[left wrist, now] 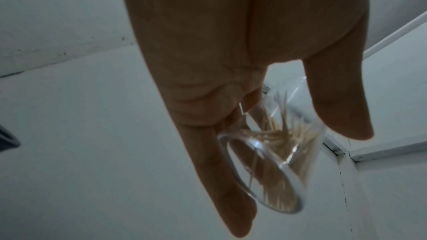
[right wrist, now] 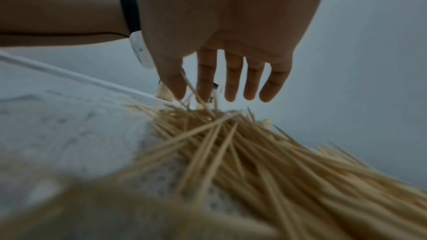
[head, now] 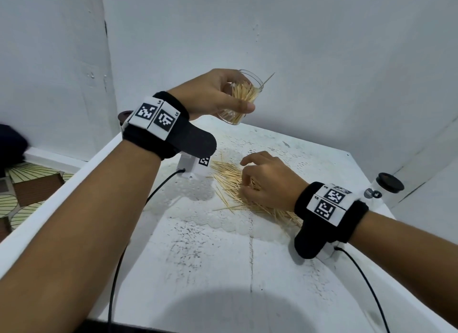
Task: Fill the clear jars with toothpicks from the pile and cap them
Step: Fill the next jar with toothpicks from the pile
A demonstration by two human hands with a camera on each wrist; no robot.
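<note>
My left hand (head: 238,102) grips a clear jar (head: 250,84), tilted and raised above the far end of the table. The jar is partly filled with toothpicks, and one sticks out past its rim. In the left wrist view the jar's (left wrist: 277,152) base faces the camera between thumb and fingers. My right hand (head: 245,181) rests on the toothpick pile (head: 228,181) in the middle of the table. In the right wrist view, thumb and index finger (right wrist: 191,90) pinch a few toothpicks standing up from the pile (right wrist: 254,152); the other fingers are straight.
A jar with a black lid (head: 386,184) stands at the table's right edge. A dark brown lid (head: 124,115) lies behind my left wrist. The pile sits on a lace mat (head: 198,194) on the white table (head: 223,270). Walls close in behind and to the left.
</note>
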